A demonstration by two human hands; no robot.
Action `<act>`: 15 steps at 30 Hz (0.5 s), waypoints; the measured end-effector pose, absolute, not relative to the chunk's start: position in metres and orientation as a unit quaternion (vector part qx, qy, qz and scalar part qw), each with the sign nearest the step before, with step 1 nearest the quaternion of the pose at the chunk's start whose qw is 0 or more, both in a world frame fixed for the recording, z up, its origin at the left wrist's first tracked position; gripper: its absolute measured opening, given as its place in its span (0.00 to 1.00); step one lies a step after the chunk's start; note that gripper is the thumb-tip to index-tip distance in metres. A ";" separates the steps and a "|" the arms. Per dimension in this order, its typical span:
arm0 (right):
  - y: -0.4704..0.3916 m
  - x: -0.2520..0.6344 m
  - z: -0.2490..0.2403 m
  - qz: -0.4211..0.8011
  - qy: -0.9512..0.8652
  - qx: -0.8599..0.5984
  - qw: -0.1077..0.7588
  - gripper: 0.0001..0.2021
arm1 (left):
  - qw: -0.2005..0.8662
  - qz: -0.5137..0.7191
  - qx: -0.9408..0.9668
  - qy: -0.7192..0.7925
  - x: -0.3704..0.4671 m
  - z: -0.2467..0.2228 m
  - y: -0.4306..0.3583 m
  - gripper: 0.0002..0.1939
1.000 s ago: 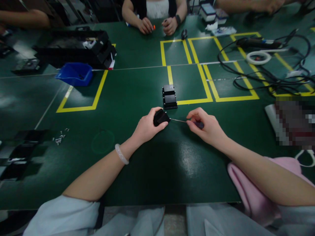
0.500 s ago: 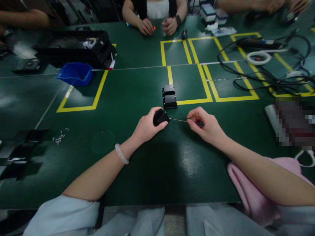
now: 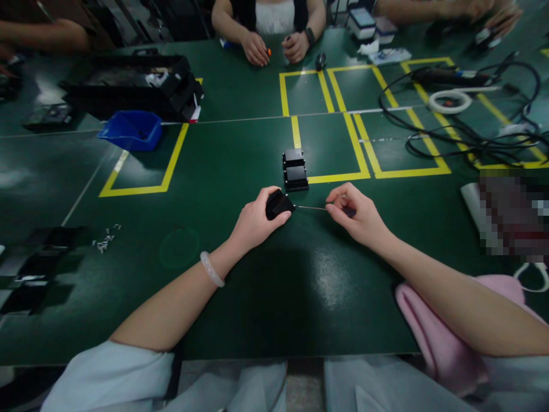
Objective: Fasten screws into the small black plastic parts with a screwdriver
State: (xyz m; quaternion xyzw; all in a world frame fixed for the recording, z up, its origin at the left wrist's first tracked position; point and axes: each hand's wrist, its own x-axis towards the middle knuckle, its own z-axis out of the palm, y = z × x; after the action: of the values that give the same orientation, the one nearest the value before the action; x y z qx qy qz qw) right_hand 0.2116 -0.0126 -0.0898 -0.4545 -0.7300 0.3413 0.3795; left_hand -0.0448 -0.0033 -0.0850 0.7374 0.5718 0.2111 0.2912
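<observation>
My left hand (image 3: pixel 261 218) is closed around a small black block-like part (image 3: pixel 278 206), gripping it between thumb and fingers above the green table. In my right hand (image 3: pixel 352 210) is a screwdriver (image 3: pixel 311 208) with a thin metal shaft and a dark handle, mostly covered by my fingers. The shaft points left, and its tip meets a small shiny screw at the part's right corner. Just beyond my left hand stand two similar black parts (image 3: pixel 295 171), one behind the other, with small screws along their sides.
Loose screws (image 3: pixel 105 239) and several black pieces (image 3: pixel 43 263) lie at the left. A blue bin (image 3: pixel 132 130) sits before a black tray (image 3: pixel 124 86). Black cables (image 3: pixel 450 134) coil at the right, above a pink cloth (image 3: pixel 441 337). Co-workers' hands (image 3: pixel 274 48) rest across the table.
Both my hands keep their hold, with only a very slight shift of the part and screwdriver. At the far right, a co-worker's hands have moved a little.
</observation>
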 end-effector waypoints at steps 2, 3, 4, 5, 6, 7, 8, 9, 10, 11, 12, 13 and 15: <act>-0.013 0.211 -0.090 0.352 -0.731 -0.448 0.376 0.05 | 0.288 0.215 0.734 0.577 -0.045 -0.085 -0.003 0.30; -0.012 0.211 -0.090 0.358 -0.729 -0.447 0.377 0.06 | 0.287 0.217 0.732 0.579 -0.045 -0.086 -0.003 0.30; -0.012 0.210 -0.090 0.363 -0.725 -0.446 0.379 0.06 | 0.286 0.218 0.730 0.580 -0.045 -0.086 -0.003 0.30; -0.012 0.210 -0.090 0.368 -0.721 -0.447 0.381 0.06 | 0.285 0.219 0.730 0.582 -0.045 -0.085 -0.003 0.30; -0.011 0.210 -0.091 0.374 -0.714 -0.449 0.386 0.06 | 0.283 0.218 0.730 0.582 -0.045 -0.085 -0.004 0.30; -0.011 0.210 -0.092 0.382 -0.708 -0.450 0.389 0.05 | 0.282 0.217 0.731 0.583 -0.045 -0.085 -0.004 0.30; -0.010 0.210 -0.093 0.395 -0.700 -0.450 0.390 0.05 | 0.282 0.215 0.731 0.582 -0.045 -0.085 -0.004 0.30; -0.010 0.210 -0.094 0.407 -0.692 -0.450 0.390 0.05 | 0.282 0.215 0.732 0.582 -0.045 -0.085 -0.004 0.30; -0.010 0.210 -0.095 0.416 -0.687 -0.450 0.390 0.05 | 0.283 0.214 0.732 0.581 -0.045 -0.085 -0.004 0.30; -0.010 0.209 -0.095 0.420 -0.684 -0.450 0.391 0.05 | 0.284 0.214 0.733 0.580 -0.045 -0.085 -0.004 0.30; -0.010 0.209 -0.096 0.418 -0.685 -0.450 0.392 0.05 | 0.284 0.216 0.733 0.580 -0.045 -0.086 -0.004 0.30; -0.010 0.209 -0.096 0.411 -0.689 -0.448 0.395 0.04 | 0.282 0.218 0.732 0.580 -0.045 -0.086 -0.004 0.30; -0.011 0.209 -0.095 0.394 -0.698 -0.444 0.401 0.04 | 0.277 0.221 0.732 0.582 -0.045 -0.087 -0.003 0.30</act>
State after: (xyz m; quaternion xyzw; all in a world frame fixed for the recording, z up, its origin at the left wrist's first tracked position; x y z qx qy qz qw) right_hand 0.2091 -0.0105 -0.0952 -0.4443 -0.6976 0.3939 0.4011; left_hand -0.0455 -0.0033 -0.0871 0.7319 0.5821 0.2210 0.2768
